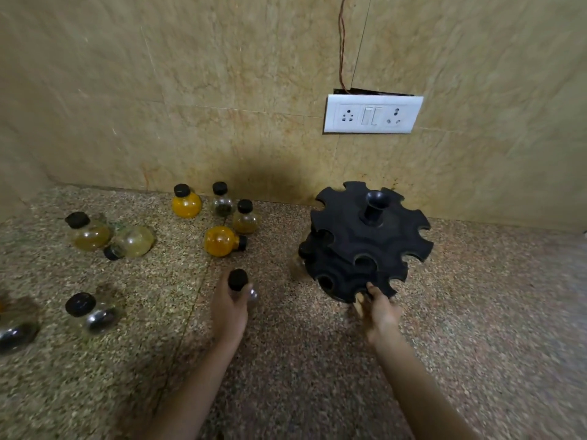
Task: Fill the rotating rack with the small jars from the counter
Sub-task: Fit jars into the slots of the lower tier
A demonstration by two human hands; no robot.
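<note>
On the right, near the wall: I see the black rack (365,242) tilted toward me on the speckled surface (286,360), its notched tiers looking bare; something clear shows blurred at its left edge, and I cannot tell what it is.
Right hand (379,312): my grip here is on the near lower rim of the rack, fingers curled onto its edge.
Left hand (230,308): my grip is wrapped round a small jar (239,281), black cap up, a bit of clear glass showing at the right of the fingers.
Far middle group: orange jar (186,201), a dark-filled jar (222,200) and a yellowish jar (246,217) stand upright, close together; a second orange jar (222,241) lies on its side just in front of them, cap to the right.
Far left pair: one upright pale jar (87,231) touches a tipped jar (131,242) beside it.
Near left: a dark jar (92,312) with cap toward me, and another jar (16,335) at the frame edge, blurred.
Wall: a white socket plate (373,114) above the rack, a thin wire (342,42) running up from it.
</note>
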